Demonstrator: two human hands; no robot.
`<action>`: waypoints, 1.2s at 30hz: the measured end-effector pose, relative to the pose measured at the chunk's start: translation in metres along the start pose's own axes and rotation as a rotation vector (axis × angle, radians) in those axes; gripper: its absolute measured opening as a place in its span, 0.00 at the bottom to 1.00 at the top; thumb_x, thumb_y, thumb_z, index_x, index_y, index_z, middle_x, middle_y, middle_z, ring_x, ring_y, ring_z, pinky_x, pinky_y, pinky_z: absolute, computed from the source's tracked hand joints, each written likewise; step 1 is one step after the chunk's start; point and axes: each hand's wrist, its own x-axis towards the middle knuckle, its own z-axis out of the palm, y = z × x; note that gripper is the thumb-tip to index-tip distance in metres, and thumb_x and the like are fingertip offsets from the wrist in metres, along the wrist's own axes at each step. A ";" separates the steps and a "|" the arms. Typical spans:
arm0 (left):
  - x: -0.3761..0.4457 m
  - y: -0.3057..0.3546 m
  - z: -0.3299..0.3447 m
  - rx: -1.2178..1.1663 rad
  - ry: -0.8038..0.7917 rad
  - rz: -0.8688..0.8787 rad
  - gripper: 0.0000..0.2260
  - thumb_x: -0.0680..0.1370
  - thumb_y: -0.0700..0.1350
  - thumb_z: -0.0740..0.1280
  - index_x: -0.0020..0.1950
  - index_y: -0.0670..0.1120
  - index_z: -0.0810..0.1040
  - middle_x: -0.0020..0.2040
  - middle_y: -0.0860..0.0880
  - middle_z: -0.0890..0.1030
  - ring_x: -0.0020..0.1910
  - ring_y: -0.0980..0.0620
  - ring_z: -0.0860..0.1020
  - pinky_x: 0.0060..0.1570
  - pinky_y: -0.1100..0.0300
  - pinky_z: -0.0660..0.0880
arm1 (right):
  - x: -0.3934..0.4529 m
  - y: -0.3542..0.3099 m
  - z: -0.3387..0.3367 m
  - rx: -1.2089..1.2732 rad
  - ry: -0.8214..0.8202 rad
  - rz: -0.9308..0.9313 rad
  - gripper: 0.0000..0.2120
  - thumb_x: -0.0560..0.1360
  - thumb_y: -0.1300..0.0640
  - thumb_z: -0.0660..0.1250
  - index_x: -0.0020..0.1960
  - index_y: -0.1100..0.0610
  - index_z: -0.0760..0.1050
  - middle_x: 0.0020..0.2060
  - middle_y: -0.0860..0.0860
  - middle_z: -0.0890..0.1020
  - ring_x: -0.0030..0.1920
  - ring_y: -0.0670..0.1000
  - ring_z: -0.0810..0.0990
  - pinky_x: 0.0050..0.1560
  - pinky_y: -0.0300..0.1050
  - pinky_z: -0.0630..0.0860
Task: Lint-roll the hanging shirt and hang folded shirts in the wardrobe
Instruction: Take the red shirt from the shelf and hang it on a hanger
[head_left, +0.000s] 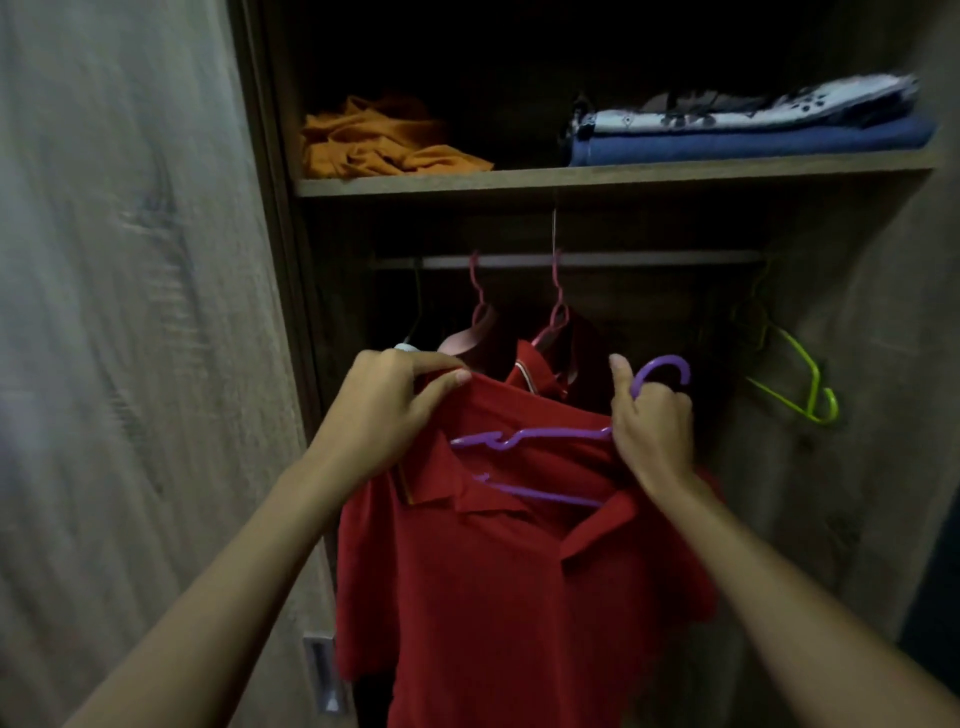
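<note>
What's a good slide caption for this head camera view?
Both hands fit a red polo shirt onto a purple hanger before the wardrobe rail.

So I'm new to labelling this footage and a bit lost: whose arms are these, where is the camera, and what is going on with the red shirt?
The camera sits on a person's head, looking down at their own bare arms before an open wardrobe. The left hand pinches the red polo shirt at the shoulder. The right hand grips the purple hanger, partly inside the collar. Behind hangs a rail with other garments and an empty green hanger. The shelf above carries folded clothes.
</note>
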 end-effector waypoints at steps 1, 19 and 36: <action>0.005 0.001 0.003 0.015 0.008 -0.003 0.09 0.78 0.50 0.67 0.52 0.49 0.84 0.49 0.52 0.85 0.49 0.54 0.82 0.49 0.59 0.76 | -0.002 -0.006 0.002 -0.012 -0.028 -0.082 0.31 0.79 0.42 0.57 0.28 0.65 0.71 0.30 0.69 0.79 0.36 0.68 0.80 0.36 0.55 0.72; 0.017 0.033 0.034 -0.065 -0.065 0.078 0.11 0.80 0.50 0.63 0.51 0.48 0.84 0.40 0.58 0.84 0.41 0.66 0.79 0.43 0.72 0.71 | -0.008 -0.034 0.010 0.035 -0.299 -0.244 0.31 0.77 0.35 0.54 0.32 0.60 0.73 0.33 0.65 0.80 0.40 0.67 0.79 0.36 0.47 0.62; 0.003 0.028 0.065 -0.091 -0.467 -0.055 0.14 0.78 0.52 0.65 0.36 0.49 0.69 0.30 0.53 0.72 0.33 0.53 0.70 0.36 0.57 0.61 | 0.007 -0.056 0.001 0.109 -0.225 -0.115 0.29 0.78 0.39 0.58 0.28 0.59 0.68 0.36 0.67 0.81 0.44 0.69 0.78 0.39 0.46 0.63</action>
